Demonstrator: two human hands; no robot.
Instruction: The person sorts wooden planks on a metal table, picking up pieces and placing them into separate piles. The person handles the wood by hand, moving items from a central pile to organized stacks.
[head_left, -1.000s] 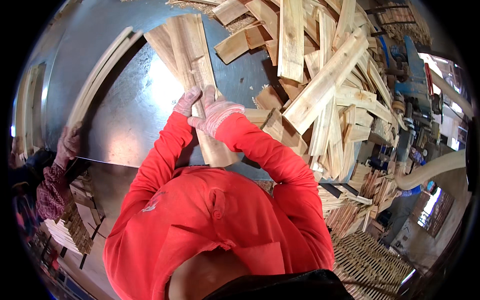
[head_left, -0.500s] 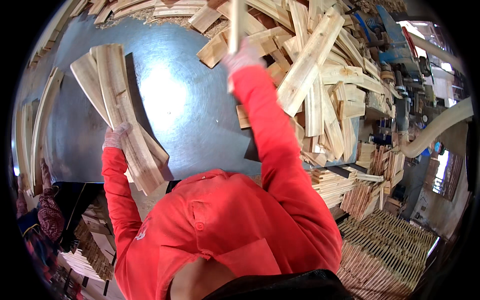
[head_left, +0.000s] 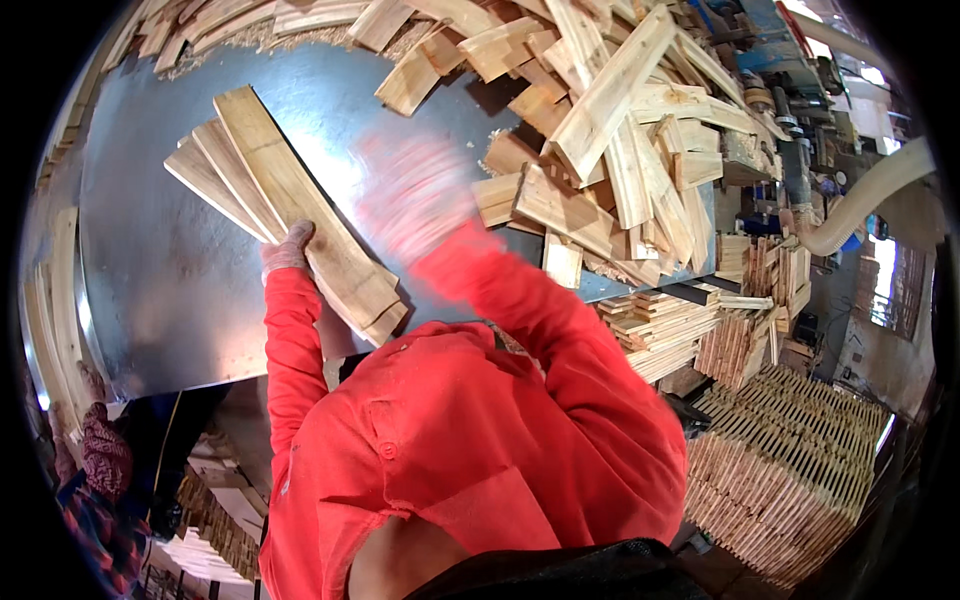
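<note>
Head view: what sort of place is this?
Probably a woodworking shop: a heap of loose boards lies on a metal table, neatly stacked slats stand to the right, and a thick pale hose curves in above them.

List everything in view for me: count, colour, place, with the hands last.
Fanned boards: at least three, pale brown, left-centre of table
Metal table: one, grey, centre
Wood pile: many pieces, tan, table's right side
Shavings: uncounted, tan, table's far side
Slatted stack: one, tan, lower right
Hose: one, cream, right edge
Co-worker's sleeve: one, maroon, lower left
Red shirt: one, red, bottom centre
Left hand: one, pale-gloved, holding the fanned boards
Right hand: one, pinkish-white, blurred above table; grip unclear
</note>
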